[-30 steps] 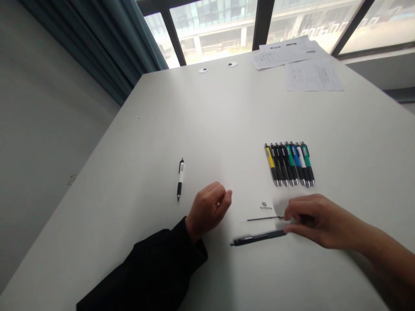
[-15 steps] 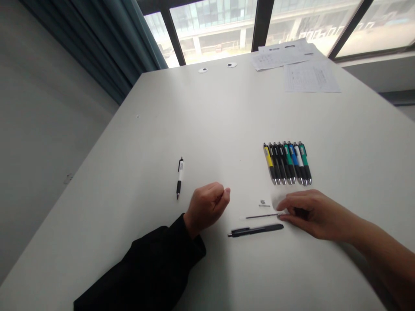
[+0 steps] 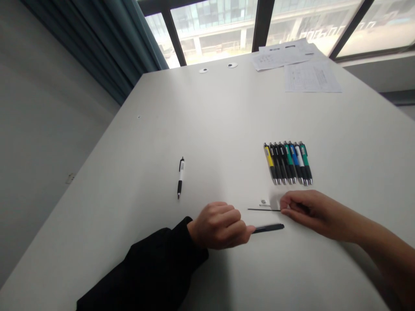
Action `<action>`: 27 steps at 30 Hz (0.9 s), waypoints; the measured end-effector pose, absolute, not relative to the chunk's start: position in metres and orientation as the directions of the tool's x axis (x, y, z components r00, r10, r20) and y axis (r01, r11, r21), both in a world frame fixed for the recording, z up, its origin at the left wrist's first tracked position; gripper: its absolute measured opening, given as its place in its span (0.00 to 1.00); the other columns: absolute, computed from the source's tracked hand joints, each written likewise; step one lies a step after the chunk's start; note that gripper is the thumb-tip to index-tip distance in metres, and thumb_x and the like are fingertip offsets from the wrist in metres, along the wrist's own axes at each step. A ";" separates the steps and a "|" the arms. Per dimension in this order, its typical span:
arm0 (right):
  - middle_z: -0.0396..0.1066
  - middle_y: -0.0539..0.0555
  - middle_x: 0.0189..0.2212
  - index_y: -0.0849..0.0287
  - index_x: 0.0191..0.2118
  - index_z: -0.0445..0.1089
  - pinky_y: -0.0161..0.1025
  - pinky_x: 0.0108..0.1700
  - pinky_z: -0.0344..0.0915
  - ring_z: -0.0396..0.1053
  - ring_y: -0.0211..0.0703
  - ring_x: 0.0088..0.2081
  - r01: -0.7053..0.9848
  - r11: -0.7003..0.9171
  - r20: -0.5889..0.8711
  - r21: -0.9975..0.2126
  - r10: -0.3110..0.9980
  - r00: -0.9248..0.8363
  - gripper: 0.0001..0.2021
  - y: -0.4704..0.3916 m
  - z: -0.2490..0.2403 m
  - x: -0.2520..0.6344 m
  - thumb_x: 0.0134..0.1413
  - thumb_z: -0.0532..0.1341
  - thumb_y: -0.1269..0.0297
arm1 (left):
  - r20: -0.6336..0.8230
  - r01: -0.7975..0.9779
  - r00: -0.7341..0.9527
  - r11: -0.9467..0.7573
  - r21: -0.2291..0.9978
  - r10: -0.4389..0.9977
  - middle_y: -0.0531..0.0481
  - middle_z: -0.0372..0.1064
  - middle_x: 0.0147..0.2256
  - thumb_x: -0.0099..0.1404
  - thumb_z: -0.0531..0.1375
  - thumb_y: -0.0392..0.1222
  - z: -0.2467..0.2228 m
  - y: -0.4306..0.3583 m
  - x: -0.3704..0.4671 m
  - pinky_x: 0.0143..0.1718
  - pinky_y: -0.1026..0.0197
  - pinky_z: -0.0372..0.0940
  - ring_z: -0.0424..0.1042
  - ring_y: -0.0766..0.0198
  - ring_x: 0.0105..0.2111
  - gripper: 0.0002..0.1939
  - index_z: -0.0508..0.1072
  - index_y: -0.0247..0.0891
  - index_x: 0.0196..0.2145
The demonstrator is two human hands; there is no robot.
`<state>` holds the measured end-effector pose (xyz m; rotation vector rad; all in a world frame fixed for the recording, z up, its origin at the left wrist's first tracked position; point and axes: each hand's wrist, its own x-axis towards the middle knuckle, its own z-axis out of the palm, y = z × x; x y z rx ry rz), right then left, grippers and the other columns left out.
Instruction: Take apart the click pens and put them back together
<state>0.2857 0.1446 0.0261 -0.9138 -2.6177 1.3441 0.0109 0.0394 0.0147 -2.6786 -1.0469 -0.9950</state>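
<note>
My left hand [image 3: 223, 226] is closed over the near end of a black pen barrel [image 3: 268, 228], and the curled fingers hide that end. The barrel's far end sticks out to the right, low over or on the table. My right hand [image 3: 314, 212] pinches one end of a thin dark pen refill [image 3: 264, 210], which points left, just beyond the barrel. Close to the refill lie a small spring [image 3: 265, 205] and a small metal tip [image 3: 263, 201].
Several pens with coloured barrels [image 3: 288, 164] lie in a row beyond my right hand. A white and black pen [image 3: 180, 178] lies further left. Papers [image 3: 311, 77] rest at the far right of the white table [image 3: 194, 121], near the window.
My left hand has moved right and toward me onto the black barrel. My right hand has pinched the refill's end and shifted it slightly away from the barrel.
</note>
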 end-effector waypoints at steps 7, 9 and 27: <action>0.66 0.50 0.25 0.58 0.31 0.67 0.32 0.24 0.59 0.61 0.37 0.25 0.388 0.237 -0.141 -0.891 0.668 -0.731 0.13 0.142 0.028 0.285 0.65 0.59 0.56 | 0.375 0.685 0.573 -0.677 0.268 0.729 0.49 0.67 0.30 0.69 0.58 0.62 0.009 0.034 0.038 0.30 0.58 0.60 0.64 0.61 0.29 0.23 0.71 0.36 0.33; 0.69 0.51 0.24 0.59 0.32 0.69 0.33 0.23 0.61 0.63 0.36 0.23 0.330 0.155 -0.129 -0.931 0.707 -0.695 0.12 0.142 0.027 0.287 0.63 0.62 0.56 | 0.267 0.677 0.575 -0.633 0.375 0.773 0.46 0.70 0.35 0.68 0.59 0.60 0.005 0.035 0.042 0.36 0.57 0.64 0.67 0.59 0.34 0.21 0.73 0.36 0.39; 0.54 0.48 0.22 0.49 0.31 0.68 0.35 0.16 0.42 0.51 0.36 0.20 -0.153 -0.226 -0.117 -0.962 0.848 -0.517 0.16 0.150 0.027 0.292 0.45 0.73 0.48 | -0.162 -0.155 0.457 0.257 0.954 0.875 0.46 0.73 0.32 0.69 0.63 0.47 0.010 0.050 0.010 0.32 0.65 0.66 0.71 0.68 0.29 0.13 0.74 0.32 0.37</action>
